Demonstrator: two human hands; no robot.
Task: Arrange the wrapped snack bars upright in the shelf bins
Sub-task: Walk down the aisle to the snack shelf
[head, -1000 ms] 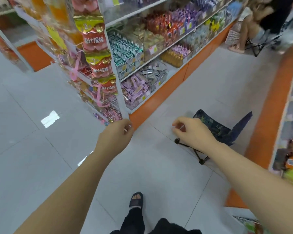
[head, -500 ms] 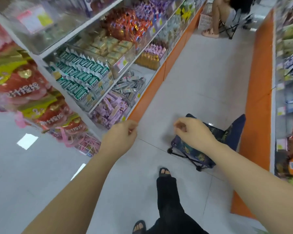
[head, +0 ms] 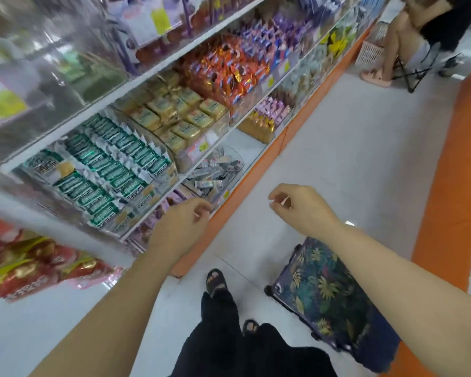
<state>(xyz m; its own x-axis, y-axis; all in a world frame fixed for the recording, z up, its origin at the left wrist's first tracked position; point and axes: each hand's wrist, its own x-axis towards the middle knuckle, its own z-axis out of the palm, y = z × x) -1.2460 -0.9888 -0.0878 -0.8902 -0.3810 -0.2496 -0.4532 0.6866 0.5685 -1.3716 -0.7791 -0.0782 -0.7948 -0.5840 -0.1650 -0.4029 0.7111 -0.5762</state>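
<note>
Left hand (head: 180, 227), fingers loosely curled, empty, just off the bottom-shelf purple bars (head: 172, 198), right hand (head: 302, 208) likewise empty over the floor (head: 337, 159), green snack bars (head: 106, 170) upright in the bin (head: 158, 186) above.

Glossy, crinkled film on green-and-white wrapped snack bars (head: 106, 170) at the front edge of their shelf; shiny foil on square gold packets (head: 180, 115) beside them. Clear, smooth plastic in the transparent shelf bin (head: 238, 163) of silvery wrapped bars (head: 215, 172). Smooth white bottom shelf (head: 245, 145). Pale floor tiles (head: 351, 159), smooth with a faint sheen. Matt cloth seat on the dark blue leaf-print folding stool (head: 324, 289). Matt black cloth trousers (head: 218, 322).
</note>
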